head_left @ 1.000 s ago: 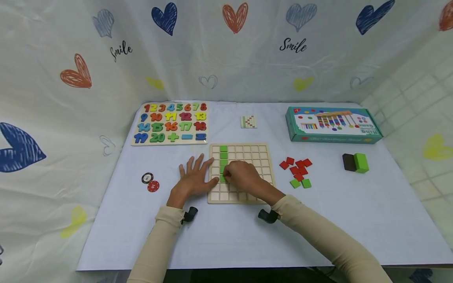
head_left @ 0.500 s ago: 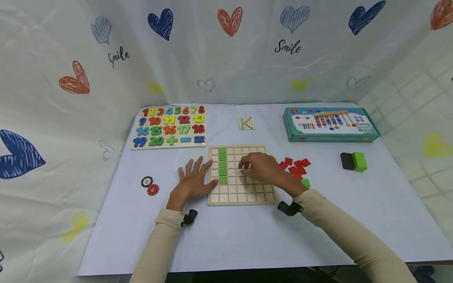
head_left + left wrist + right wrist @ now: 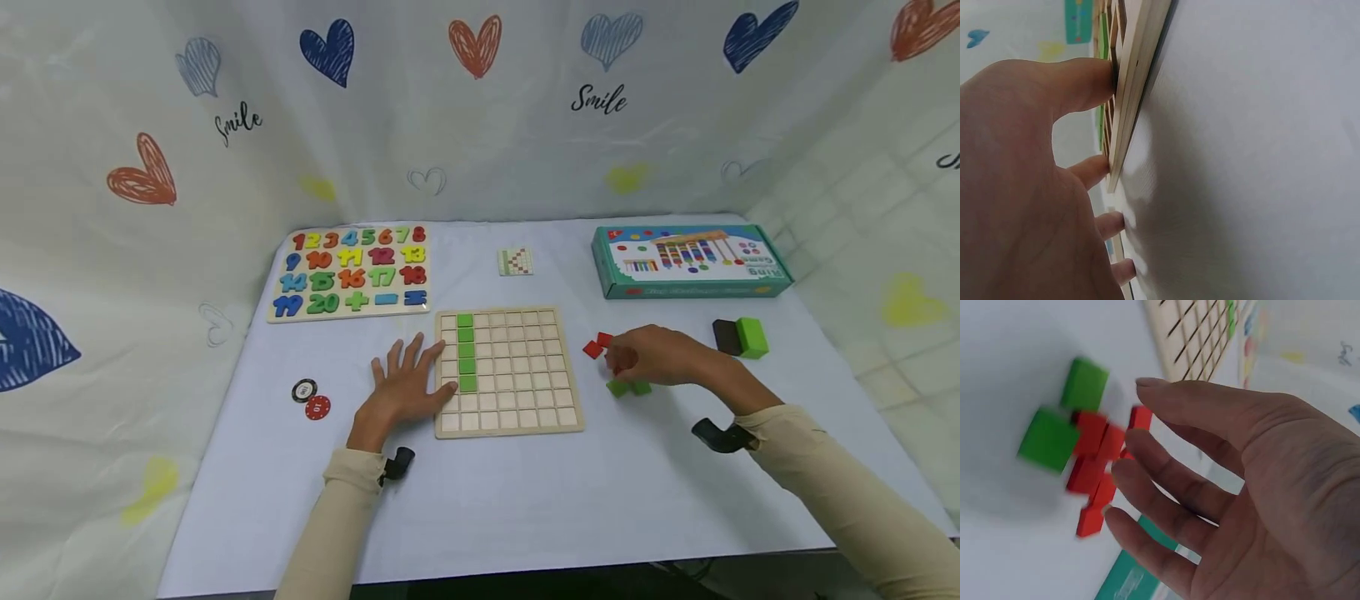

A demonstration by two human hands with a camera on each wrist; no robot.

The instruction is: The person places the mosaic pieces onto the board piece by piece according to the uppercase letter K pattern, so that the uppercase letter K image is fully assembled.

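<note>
My left hand (image 3: pixel 401 390) lies with fingers spread at the left side of a wooden grid board (image 3: pixel 525 381); in the left wrist view its thumb and one finger touch the board's edge (image 3: pixel 1127 100). Several green square tiles (image 3: pixel 467 350) fill part of the second column of the board. To the board's right, my right hand (image 3: pixel 656 357) hovers over a small pile of red square tiles (image 3: pixel 592 349). The right wrist view shows its fingers loosely bent with nothing between them, beside red tiles (image 3: pixel 1089 475) and two green tiles (image 3: pixel 1047 440).
A number puzzle board (image 3: pixel 348 275) lies at the back left, a small pattern card (image 3: pixel 515 262) at the back middle. A green toy box (image 3: pixel 693 261) sits back right, near a black block (image 3: pixel 726 337) and a green block (image 3: pixel 752 337). Two round chips (image 3: pixel 317 407) lie left.
My right hand has left the green column on the board and moved right to the loose tiles. The left hand stays at the board's edge. The head view has shifted slightly.
</note>
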